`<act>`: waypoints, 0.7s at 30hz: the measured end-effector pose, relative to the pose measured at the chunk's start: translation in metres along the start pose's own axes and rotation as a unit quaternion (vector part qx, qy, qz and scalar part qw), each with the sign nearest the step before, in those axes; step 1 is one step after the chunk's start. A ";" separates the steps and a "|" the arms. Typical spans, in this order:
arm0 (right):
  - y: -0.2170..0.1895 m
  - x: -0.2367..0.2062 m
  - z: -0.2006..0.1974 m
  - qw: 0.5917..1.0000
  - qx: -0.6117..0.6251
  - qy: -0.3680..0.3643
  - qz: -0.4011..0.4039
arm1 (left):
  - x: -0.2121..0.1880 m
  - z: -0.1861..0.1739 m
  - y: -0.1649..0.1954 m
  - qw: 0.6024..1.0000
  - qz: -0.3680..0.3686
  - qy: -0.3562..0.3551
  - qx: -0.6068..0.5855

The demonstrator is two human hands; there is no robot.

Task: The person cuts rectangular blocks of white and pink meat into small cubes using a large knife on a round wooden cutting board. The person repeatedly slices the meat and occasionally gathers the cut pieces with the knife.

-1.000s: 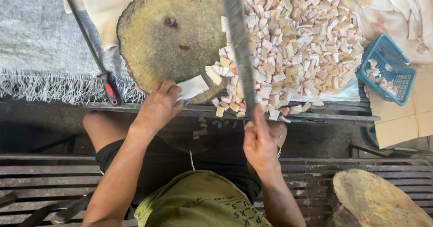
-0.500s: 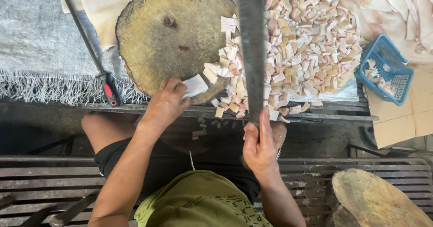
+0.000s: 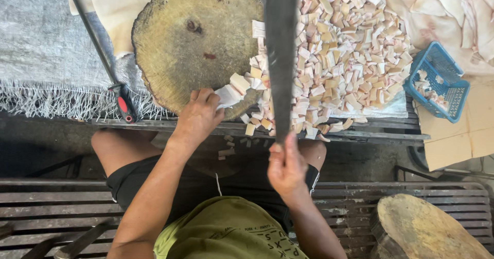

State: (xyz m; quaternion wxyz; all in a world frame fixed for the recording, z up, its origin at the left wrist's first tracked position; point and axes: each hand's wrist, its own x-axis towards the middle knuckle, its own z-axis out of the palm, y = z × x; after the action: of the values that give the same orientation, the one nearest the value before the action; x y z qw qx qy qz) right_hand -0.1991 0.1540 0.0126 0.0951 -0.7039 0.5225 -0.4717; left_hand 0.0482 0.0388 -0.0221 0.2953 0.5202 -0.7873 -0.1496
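Note:
My right hand (image 3: 286, 167) grips the handle of a long dark cleaver (image 3: 281, 53), whose blade points away from me over the right edge of a round wooden chopping block (image 3: 185, 53). At the block's near edge, my left hand (image 3: 199, 116) pinches a pale strip of skin-like material (image 3: 226, 95). A big heap of small cut pale pieces (image 3: 345, 58) lies to the right of the block, with a few on its rim.
A sharpening steel with a red-black handle (image 3: 105, 68) lies on a grey fringed cloth (image 3: 46, 58) at left. A blue plastic basket (image 3: 437, 81) holds a few pieces at right, near uncut pale sheets (image 3: 453, 12). Another wooden block (image 3: 427, 233) rests on the slatted bench.
The cleaver has swung from leaning left to nearly upright and its blade has moved right. My left hand has stayed at the block's edge with the strip.

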 end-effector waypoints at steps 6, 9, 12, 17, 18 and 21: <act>-0.004 0.003 0.012 0.975 -0.113 -0.191 -0.006 | 0.004 -0.006 0.006 1.000 -0.005 0.004 -0.004; -0.006 0.012 -0.011 0.985 -0.031 -0.155 0.067 | 0.004 -0.013 0.007 1.000 0.007 0.017 -0.016; -0.009 0.011 -0.022 0.999 -0.024 -0.036 -0.002 | -0.006 -0.026 0.002 0.999 0.015 0.017 -0.026; -0.021 -0.008 0.020 0.977 -0.091 -0.190 0.016 | -0.022 -0.047 -0.015 0.997 0.067 0.027 -0.004; -0.020 -0.009 0.025 0.941 -0.168 -0.293 0.027 | -0.021 -0.048 -0.017 0.997 0.071 0.023 0.002; -0.018 -0.006 0.022 0.970 -0.091 -0.224 0.037 | -0.013 -0.047 -0.022 0.997 0.079 0.006 0.022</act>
State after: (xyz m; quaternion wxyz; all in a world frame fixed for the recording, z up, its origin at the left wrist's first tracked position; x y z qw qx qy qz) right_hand -0.1712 0.1588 0.0088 0.1632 -0.7774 0.5543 -0.2486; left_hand 0.0972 0.0446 -0.0019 0.2991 0.4634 -0.8275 -0.1056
